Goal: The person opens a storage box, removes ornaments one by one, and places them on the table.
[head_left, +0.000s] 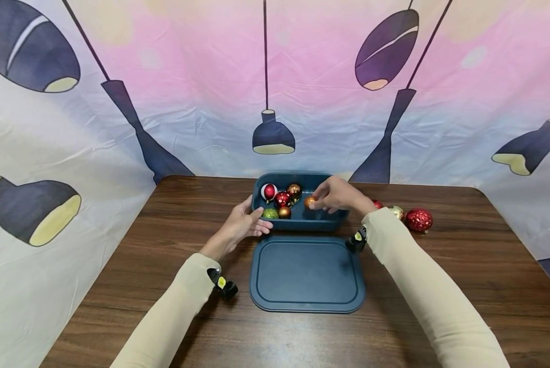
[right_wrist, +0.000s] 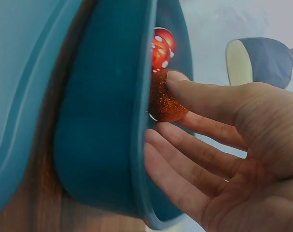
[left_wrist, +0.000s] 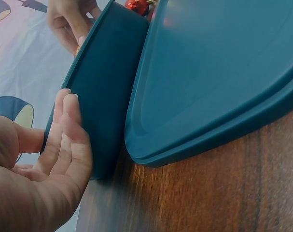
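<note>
A dark teal box (head_left: pixel 302 225) stands at the back of the wooden table. My left hand (head_left: pixel 240 225) grips its near left corner, thumb over the rim and fingers along the outer wall (left_wrist: pixel 105 92). Inside lie several Christmas baubles: a red-and-white one (head_left: pixel 268 191), a red one (head_left: pixel 282 199), a copper one (head_left: pixel 294 190), a gold one (head_left: pixel 284 212) and a green one (head_left: pixel 270 213). Over the box's right half, my right hand (head_left: pixel 339 195) pinches an orange glitter bauble (right_wrist: pixel 166 96) between thumb and fingers, low within the walls.
The teal lid (head_left: pixel 307 276) lies flat on the table (head_left: pixel 173 220) just in front of the box. Right of the box, partly behind my right forearm, are a large red bauble (head_left: pixel 419 220), a pale gold one (head_left: pixel 398 212) and another red one (head_left: pixel 378 204). A printed cloth (head_left: pixel 219 133) hangs behind.
</note>
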Action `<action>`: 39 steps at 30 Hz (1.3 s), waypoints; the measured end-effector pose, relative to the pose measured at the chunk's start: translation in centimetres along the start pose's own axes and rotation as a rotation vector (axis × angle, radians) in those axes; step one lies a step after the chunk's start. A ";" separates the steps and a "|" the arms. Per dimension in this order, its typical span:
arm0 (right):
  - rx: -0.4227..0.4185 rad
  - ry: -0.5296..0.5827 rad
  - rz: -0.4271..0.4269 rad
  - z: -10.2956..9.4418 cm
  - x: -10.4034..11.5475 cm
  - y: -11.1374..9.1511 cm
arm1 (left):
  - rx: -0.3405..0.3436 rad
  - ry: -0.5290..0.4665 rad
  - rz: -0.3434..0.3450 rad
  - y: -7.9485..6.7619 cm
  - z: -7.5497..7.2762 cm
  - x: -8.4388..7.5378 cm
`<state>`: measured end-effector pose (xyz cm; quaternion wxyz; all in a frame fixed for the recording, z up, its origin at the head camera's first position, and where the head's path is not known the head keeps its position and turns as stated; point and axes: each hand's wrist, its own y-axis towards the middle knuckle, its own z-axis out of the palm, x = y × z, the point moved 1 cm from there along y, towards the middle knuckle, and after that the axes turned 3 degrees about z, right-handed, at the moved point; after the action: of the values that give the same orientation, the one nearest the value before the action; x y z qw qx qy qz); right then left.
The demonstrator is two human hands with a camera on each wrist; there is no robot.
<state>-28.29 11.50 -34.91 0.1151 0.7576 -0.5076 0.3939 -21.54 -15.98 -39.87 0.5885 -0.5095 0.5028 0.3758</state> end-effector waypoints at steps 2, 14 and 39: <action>-0.006 -0.002 -0.003 -0.4 -0.1 -0.2 | -0.001 0.001 0.002 0.0 -0.1 0.1; -0.068 -0.002 0.032 -2.5 -0.9 -1.6 | -0.007 -0.011 -0.004 0.2 -0.3 0.3; -0.117 0.008 0.091 -5.2 -4.6 -6.7 | 0.018 -0.018 0.014 0.4 -0.2 0.4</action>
<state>-25.81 20.68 -33.24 0.1430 0.7242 -0.5632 0.3714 -21.88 -16.17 -40.36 0.5950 -0.4971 0.5045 0.3798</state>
